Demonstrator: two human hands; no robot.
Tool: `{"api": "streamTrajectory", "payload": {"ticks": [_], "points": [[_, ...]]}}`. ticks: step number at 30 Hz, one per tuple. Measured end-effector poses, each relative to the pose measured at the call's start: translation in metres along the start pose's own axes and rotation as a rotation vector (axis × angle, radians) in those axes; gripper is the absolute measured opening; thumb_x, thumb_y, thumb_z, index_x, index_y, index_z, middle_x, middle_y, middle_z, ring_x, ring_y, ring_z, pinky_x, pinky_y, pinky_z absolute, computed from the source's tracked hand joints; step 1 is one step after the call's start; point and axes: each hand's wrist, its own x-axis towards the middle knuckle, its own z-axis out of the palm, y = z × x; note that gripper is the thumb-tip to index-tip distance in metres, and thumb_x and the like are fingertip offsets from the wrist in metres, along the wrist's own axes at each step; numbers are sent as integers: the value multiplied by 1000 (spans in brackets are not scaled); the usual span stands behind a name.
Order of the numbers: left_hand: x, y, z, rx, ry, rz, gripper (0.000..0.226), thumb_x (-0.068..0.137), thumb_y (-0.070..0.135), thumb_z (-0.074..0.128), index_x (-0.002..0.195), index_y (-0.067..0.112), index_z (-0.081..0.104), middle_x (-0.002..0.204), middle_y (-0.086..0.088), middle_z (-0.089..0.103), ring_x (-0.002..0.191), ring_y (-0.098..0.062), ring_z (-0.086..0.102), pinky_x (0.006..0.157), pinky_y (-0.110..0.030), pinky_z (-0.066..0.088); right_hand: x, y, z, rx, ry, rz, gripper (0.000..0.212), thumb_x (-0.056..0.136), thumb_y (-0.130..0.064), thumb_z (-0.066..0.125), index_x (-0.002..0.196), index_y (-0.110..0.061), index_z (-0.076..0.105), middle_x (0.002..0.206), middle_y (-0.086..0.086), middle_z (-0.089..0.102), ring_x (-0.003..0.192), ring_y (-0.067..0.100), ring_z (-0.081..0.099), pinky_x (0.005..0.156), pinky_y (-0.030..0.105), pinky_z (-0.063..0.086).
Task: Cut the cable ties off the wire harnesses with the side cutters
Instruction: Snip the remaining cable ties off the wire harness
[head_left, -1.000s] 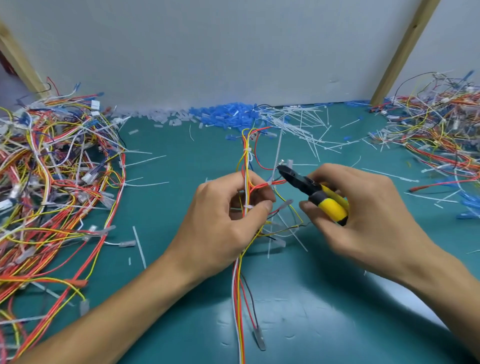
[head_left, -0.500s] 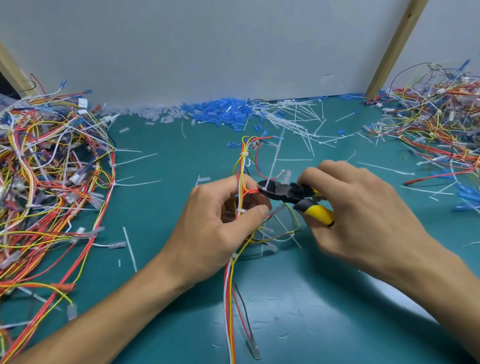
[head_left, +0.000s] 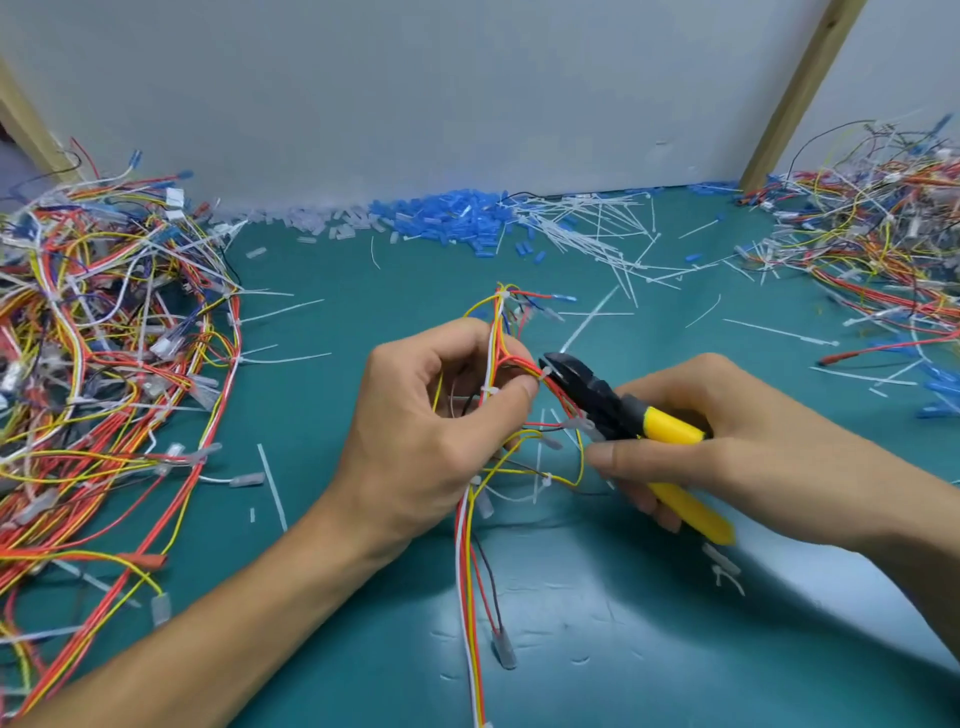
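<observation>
My left hand (head_left: 441, 431) grips a wire harness (head_left: 475, 561) of red, yellow and white wires at the middle of the teal mat, thumb and fingers pinching the bundle by a white cable tie (head_left: 489, 391). My right hand (head_left: 727, 457) holds the side cutters (head_left: 623, 415) by their yellow handles. The black jaws point left and sit at a white tie on a red branch, right beside my left thumb. Another white tie (head_left: 502, 296) binds the harness's far end.
A big heap of harnesses (head_left: 104, 374) fills the left side and another heap (head_left: 883, 234) the far right. Blue connector sleeves (head_left: 447, 218) and cut white ties (head_left: 613, 234) lie along the back wall. Loose tie scraps dot the teal mat (head_left: 363, 291).
The cutter jaws moved left to the tie beside my left thumb, and the handles now tilt down to the right. My left hand kept its grip on the harness.
</observation>
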Motion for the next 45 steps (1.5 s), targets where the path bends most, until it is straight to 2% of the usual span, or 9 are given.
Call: {"api": "streamTrajectory", "payload": {"ticks": [5,8,10,14,22,30,35,41,45], "points": [[1,1,-3,-91,-61,-50,7,84,13,72,87,7,72,71,-15,63,63,-24,54,56,-55,49,-2,-5,-4,102,-76,22,32,89,-35,72,68,-12,64,64,17,63,51,28,60,54,40,48],[0,2,-2,-105,-69,-62,3,84,13,71,85,10,72,69,-5,63,62,-22,55,55,-53,50,-2,-2,-4,68,-50,9,32,90,-35,71,67,-15,64,64,14,64,51,28,61,54,43,49],[1,1,-2,-80,-63,-58,2,84,14,72,83,11,72,66,-10,62,60,-24,54,53,-57,49,-1,3,0,-112,46,-61,34,92,-40,69,71,-15,62,62,8,61,51,27,59,53,39,49],[2,-1,-3,-19,-41,-36,5,85,17,73,81,13,72,65,-22,61,51,-38,55,48,-55,46,0,8,3,-548,267,-180,34,90,-53,60,79,-21,59,59,5,46,57,26,34,49,37,37],[1,-10,-2,137,-34,9,12,87,25,73,79,16,70,64,-17,59,56,-40,52,53,-50,48,-3,6,1,-714,310,-171,31,90,-53,58,78,-24,56,55,6,44,57,30,40,49,41,42],[1,-7,-2,61,-15,-15,10,86,22,74,80,15,72,62,-15,62,52,-40,55,47,-53,48,-1,5,14,-732,324,-202,28,93,-50,54,80,-28,42,55,-1,41,58,26,43,49,40,41],[0,-5,-3,44,-26,10,13,85,27,74,81,15,73,62,-8,64,53,-40,54,48,-53,47,2,13,9,-657,351,-231,26,96,-39,62,81,-27,44,58,3,42,60,34,39,48,45,44],[2,-8,-3,54,-25,-4,9,86,21,74,80,15,72,64,-19,61,55,-47,52,49,-58,47,5,15,11,-657,313,-256,31,96,-45,61,82,-29,40,74,-11,49,65,18,47,53,43,43],[2,-8,-2,25,-43,-13,10,86,20,74,80,12,72,62,-14,62,53,-40,53,48,-52,46,5,19,4,-656,339,-241,33,96,-32,70,75,-31,44,58,2,41,56,27,38,46,43,40]]}}
